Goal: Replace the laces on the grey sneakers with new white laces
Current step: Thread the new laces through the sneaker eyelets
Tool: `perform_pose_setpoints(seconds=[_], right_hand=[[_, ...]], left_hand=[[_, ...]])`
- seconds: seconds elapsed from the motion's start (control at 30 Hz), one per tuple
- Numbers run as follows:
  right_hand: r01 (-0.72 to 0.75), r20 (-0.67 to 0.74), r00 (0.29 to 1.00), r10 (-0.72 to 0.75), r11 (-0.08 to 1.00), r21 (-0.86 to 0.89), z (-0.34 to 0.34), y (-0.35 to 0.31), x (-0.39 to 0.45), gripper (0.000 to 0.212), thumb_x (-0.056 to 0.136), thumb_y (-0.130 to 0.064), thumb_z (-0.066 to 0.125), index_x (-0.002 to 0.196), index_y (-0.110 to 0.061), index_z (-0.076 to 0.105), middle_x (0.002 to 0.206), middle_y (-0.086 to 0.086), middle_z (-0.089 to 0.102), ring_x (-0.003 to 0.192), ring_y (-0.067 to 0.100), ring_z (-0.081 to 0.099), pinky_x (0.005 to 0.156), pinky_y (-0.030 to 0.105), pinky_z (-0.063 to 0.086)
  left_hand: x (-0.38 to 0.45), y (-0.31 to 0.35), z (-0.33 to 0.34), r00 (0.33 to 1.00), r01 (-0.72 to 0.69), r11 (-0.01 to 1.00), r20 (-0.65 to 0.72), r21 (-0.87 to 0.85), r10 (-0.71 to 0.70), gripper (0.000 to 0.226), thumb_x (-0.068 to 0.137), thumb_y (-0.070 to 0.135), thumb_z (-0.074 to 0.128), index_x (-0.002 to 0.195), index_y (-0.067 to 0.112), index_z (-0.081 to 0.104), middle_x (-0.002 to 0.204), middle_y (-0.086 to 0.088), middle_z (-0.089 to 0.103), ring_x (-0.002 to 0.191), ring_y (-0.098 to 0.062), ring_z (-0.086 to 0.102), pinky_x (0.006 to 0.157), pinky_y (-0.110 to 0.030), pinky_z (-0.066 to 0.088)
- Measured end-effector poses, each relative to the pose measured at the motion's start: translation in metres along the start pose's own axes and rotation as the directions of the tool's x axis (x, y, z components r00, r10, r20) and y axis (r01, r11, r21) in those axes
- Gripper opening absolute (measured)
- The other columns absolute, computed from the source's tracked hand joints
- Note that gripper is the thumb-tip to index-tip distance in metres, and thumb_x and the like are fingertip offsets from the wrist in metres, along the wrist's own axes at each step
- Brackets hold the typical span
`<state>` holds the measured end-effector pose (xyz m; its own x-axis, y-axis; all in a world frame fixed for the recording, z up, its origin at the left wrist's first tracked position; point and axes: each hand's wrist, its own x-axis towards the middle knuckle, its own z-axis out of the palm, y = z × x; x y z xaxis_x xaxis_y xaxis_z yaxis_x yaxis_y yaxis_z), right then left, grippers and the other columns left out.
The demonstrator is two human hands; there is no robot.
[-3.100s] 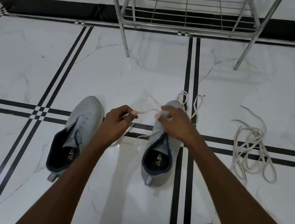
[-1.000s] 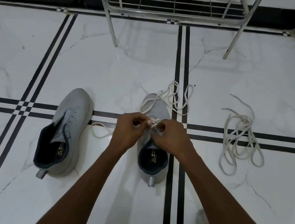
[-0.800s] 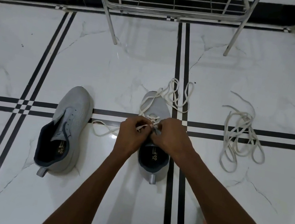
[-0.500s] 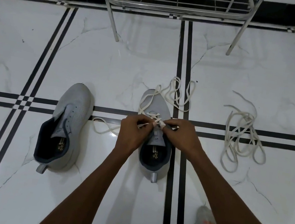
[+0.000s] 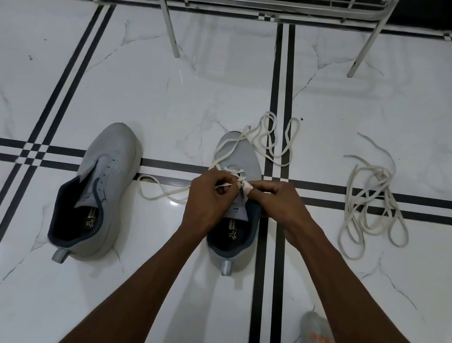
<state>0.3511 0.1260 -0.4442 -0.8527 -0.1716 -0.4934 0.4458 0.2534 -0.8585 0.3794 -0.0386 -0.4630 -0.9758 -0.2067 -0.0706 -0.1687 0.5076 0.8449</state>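
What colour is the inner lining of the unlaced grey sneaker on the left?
Dark navy lining inside the unlaced grey sneaker, clearest in the head view.

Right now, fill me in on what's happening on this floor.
A person is lacing one of two grey sneakers on the tiled floor. Both hands work over the right-hand sneaker: the left hand and right hand each pinch the white lace at the eyelets. Only the lowest eyelets look threaded; the rest of the lace trails past the toe and off to the left side. The other sneaker has no lace. A loose bundle of laces lies apart on the right.
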Motion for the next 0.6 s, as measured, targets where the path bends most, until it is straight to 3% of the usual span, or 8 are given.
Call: perform_pose_setpoints(seconds=[0.13,0.27,0.33,0.4,0.47,0.53,0.6], right_hand=[[-0.035,0.071,0.997,0.031,0.997,0.064,-0.001,-0.002,0.000,0.021,0.095,-0.032,0.066,0.107,-0.018,0.078,0.096,0.003,0.077,0.086,0.013,0.072,0.078,0.032,0.062],[-0.103,0.048,0.994,0.096,0.978,0.181,-0.002,0.004,0.005,0.023,0.095,-0.032,0.068,0.103,-0.013,0.077,0.090,0.008,0.076,0.077,0.016,0.068,0.076,0.034,0.060],[-0.094,0.021,0.996,0.092,0.983,0.157,-0.001,0.006,0.008,0.017,0.094,-0.028,0.071,0.099,-0.013,0.076,0.083,0.003,0.075,0.074,0.013,0.067,0.068,0.027,0.058],[-0.058,-0.003,0.998,0.059,0.994,0.090,0.003,0.004,0.011,0.016,0.093,-0.026,0.071,0.097,-0.012,0.076,0.079,0.003,0.074,0.071,0.011,0.067,0.064,0.023,0.056],[-0.010,-0.043,0.999,0.011,1.000,0.028,0.006,0.001,0.014,0.014,0.092,-0.023,0.071,0.094,-0.010,0.076,0.079,0.006,0.075,0.069,0.011,0.068,0.063,0.024,0.058],[0.019,-0.078,0.997,-0.020,1.000,-0.004,0.010,-0.002,0.016,0.011,0.093,-0.019,0.069,0.093,-0.010,0.076,0.082,0.010,0.076,0.069,0.014,0.070,0.062,0.026,0.058],[0.035,-0.090,0.995,-0.038,0.999,-0.027,0.013,-0.002,0.017,0.013,0.095,-0.017,0.065,0.095,-0.008,0.074,0.084,0.012,0.075,0.069,0.014,0.069,0.059,0.024,0.055]], left_hand=[[-0.001,0.003,0.000,0.999,-0.027,0.999,-0.042,-0.017,0.026,0.007,0.091,0.024,0.075,0.093,0.017,0.078,0.090,0.007,0.072,0.089,-0.009,0.068,0.084,-0.028,0.058],[-0.002,0.004,0.001,0.997,-0.030,0.997,-0.075,0.067,0.035,0.013,0.087,0.030,0.079,0.096,0.020,0.081,0.101,0.003,0.071,0.101,-0.014,0.059,0.092,-0.032,0.049],[-0.004,0.007,-0.001,0.990,-0.028,0.994,-0.131,0.106,0.042,0.019,0.083,0.032,0.082,0.098,0.022,0.076,0.105,0.005,0.066,0.106,-0.013,0.051,0.091,-0.025,0.042],[-0.006,0.011,-0.005,0.981,-0.049,0.993,-0.180,0.111,0.068,0.019,0.083,0.032,0.082,0.094,0.020,0.072,0.098,0.007,0.066,0.097,-0.010,0.050,0.083,-0.017,0.039],[-0.010,0.016,-0.008,0.991,-0.069,0.992,-0.105,0.107,0.080,0.020,0.091,0.039,0.075,0.086,0.020,0.076,0.083,0.007,0.069,0.081,-0.006,0.057,0.074,-0.014,0.041],[-0.013,0.020,-0.008,0.999,-0.029,0.996,0.021,0.083,0.027,0.034,0.097,0.046,0.066,0.082,0.018,0.079,0.071,0.008,0.071,0.066,-0.003,0.063,0.067,-0.008,0.042],[-0.013,0.021,-0.007,0.997,0.023,0.997,0.078,0.067,-0.029,0.038,0.099,0.045,0.063,0.082,0.016,0.080,0.066,0.007,0.070,0.060,-0.003,0.063,0.063,-0.004,0.041]])
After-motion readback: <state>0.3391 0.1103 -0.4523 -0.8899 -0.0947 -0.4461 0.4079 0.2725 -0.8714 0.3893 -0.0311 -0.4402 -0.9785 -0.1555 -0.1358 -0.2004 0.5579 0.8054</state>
